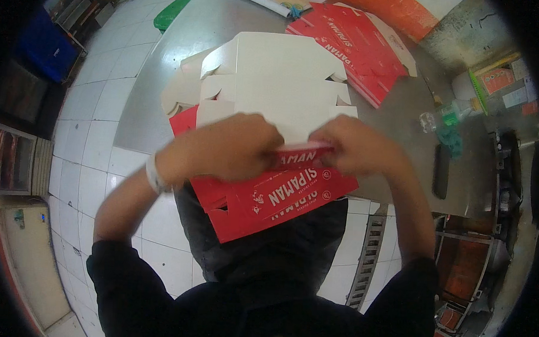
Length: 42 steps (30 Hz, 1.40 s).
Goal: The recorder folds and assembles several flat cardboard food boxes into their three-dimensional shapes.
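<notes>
both hands meet at the centre of the view over a flat red-and-white carton blank (268,198). the left hand (234,149) is curled narrow, fingers pinching a red flap (299,155) of the carton from its nine o'clock side; a white wristband (153,173) sits on that wrist. the right hand (353,147) is also curled narrow, gripping the same flap from its three o'clock side. the carton's white inner face spreads toward twelve o'clock, its red printed panel hangs toward six o'clock past the edge of the grey tabletop (401,125). it is not yet folded into a box and holds nothing. at one o'clock lies a stack of flat red cartons (357,41). at three o'clock stands a clear bottle with a green cap (446,115); its contents cannot be told.
</notes>
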Each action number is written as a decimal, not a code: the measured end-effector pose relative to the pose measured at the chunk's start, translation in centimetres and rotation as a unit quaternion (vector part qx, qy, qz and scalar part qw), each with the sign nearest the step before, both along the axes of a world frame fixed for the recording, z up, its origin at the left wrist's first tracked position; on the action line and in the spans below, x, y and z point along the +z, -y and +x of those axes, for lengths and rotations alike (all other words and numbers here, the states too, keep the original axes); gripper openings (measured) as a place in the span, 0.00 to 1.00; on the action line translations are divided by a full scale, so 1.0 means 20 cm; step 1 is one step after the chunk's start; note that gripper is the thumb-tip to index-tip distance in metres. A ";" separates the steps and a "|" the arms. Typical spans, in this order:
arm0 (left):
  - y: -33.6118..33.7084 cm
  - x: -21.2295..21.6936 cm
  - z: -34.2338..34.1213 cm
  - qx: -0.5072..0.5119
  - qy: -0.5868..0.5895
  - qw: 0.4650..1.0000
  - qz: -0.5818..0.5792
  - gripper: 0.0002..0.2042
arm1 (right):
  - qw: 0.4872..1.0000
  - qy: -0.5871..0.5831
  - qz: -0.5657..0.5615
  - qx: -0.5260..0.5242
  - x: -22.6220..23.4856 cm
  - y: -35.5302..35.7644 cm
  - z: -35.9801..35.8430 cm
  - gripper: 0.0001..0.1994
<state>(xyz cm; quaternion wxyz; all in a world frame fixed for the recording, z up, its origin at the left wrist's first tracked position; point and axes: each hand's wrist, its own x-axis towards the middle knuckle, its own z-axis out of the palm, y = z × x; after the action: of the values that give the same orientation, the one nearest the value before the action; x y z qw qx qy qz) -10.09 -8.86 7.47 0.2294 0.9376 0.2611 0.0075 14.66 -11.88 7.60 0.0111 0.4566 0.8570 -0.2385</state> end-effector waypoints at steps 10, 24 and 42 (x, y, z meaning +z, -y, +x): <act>0.36 -0.20 -0.02 0.068 0.060 0.986 0.138 0.11 | 0.961 -0.011 -0.276 0.006 0.10 -0.34 -0.04 0.25; 0.58 -0.33 0.06 0.162 0.066 0.952 0.251 0.15 | 0.989 0.089 0.092 -0.071 -0.03 -1.08 -0.37 0.48; 0.51 -0.28 0.03 0.172 0.017 0.967 0.189 0.29 | 0.985 0.025 0.161 0.055 0.26 -0.05 -0.17 0.33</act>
<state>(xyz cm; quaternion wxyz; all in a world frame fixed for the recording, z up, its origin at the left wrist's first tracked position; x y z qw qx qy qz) -9.39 -19.13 1.80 0.0479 0.9047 0.4082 0.1118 11.29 -10.88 12.79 -0.0282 0.4100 0.9077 -0.0847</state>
